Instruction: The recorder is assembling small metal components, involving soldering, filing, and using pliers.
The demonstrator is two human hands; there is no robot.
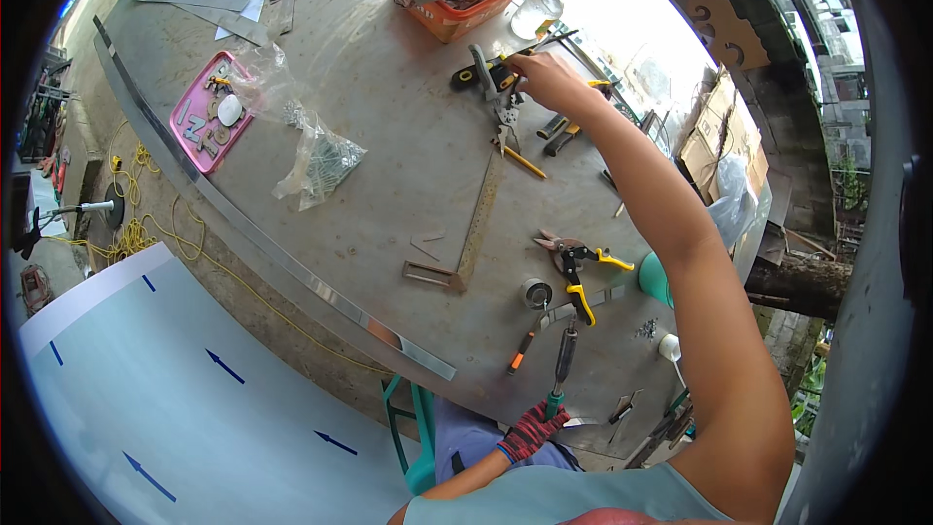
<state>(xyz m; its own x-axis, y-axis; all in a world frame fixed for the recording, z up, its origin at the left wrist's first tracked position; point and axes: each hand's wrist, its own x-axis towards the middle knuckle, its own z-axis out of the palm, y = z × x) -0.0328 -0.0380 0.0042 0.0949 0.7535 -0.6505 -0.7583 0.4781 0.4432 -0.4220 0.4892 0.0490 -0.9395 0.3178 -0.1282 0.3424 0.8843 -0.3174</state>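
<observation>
And here's the gloved left hand [530, 433], down at the near table edge, fingers wrapped closed around one green-handled tool [564, 362]. Its long axis runs away from the body, dark shaft leaning slightly right, far end pointing up the table toward one small round tin [535, 294]. Up top, the bare right hand [552, 80] is at full reach, fingers curled nearly together over a cluster of hand tools [483, 70]; whether it has hold of one, I cannot tell. Counting the table now: one pair of yellow-handled snips [580, 277], jaws aimed far-left; one orange-and-black cutter [521, 354]; one metal square [478, 226]; one pencil [525, 162]; one pink tray [181, 120] at left; one orange basket [449, 23] at the far side, one clear jar [537, 12] just beside it.
</observation>
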